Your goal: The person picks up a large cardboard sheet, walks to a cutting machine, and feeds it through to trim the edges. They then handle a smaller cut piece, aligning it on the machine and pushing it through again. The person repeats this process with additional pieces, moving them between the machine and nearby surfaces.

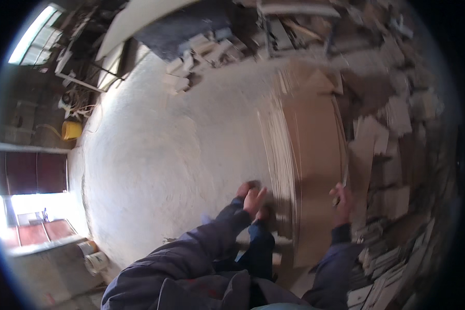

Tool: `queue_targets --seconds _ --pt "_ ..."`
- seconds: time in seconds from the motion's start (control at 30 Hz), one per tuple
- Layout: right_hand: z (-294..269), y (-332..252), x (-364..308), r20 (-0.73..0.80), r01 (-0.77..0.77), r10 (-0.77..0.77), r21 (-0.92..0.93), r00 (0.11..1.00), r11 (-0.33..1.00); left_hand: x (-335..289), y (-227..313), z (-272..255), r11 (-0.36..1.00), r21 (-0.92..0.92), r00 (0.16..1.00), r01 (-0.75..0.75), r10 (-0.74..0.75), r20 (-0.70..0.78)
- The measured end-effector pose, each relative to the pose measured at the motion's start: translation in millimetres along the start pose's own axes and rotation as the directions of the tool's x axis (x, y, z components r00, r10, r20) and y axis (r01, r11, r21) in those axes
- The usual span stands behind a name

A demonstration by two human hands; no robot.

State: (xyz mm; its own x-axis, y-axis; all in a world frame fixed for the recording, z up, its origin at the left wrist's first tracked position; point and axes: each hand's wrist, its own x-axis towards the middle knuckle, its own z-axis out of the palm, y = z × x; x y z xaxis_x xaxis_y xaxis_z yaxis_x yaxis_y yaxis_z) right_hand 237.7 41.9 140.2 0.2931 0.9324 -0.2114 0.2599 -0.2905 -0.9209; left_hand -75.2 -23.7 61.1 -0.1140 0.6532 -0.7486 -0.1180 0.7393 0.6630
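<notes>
My left hand [254,201] hangs over the pale floor beside the stack, with its fingers apart and nothing visible in it. My feet show just behind and below it. To the right is a tall stack of thin brown boards or sheets [316,150], its pale layered edges facing left. Above the stack's right side is my right hand [343,202], its fingers curled. A small dark spot shows between those fingers, too blurred to name. I cannot tell whether this hand touches the top sheet.
Broken board pieces [392,121] and strips [382,268] lie heaped along the right. Pale offcuts [204,49] are piled at the back near a dark panel [181,33]. A yellow bucket [71,130] stands far left, and a whitish bucket [95,262] at lower left.
</notes>
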Motion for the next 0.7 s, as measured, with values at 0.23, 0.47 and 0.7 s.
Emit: queue_targets --seconds 0.23,0.47,0.7 --pt "125 -107 -185 0.264 -0.353 0.279 0.301 0.923 0.886 -113 6 -68 0.881 -0.41 0.905 0.236 -0.045 0.424" --pt "173 -116 -257 0.624 -0.314 0.281 -0.059 0.73 0.948 -177 65 -122 0.775 -0.627 0.893 0.077 0.226 0.39" --pt "277 -185 -263 0.877 -0.148 0.288 -0.25 0.383 0.957 -214 83 -288 0.791 -0.571 0.944 -0.221 0.321 0.079"
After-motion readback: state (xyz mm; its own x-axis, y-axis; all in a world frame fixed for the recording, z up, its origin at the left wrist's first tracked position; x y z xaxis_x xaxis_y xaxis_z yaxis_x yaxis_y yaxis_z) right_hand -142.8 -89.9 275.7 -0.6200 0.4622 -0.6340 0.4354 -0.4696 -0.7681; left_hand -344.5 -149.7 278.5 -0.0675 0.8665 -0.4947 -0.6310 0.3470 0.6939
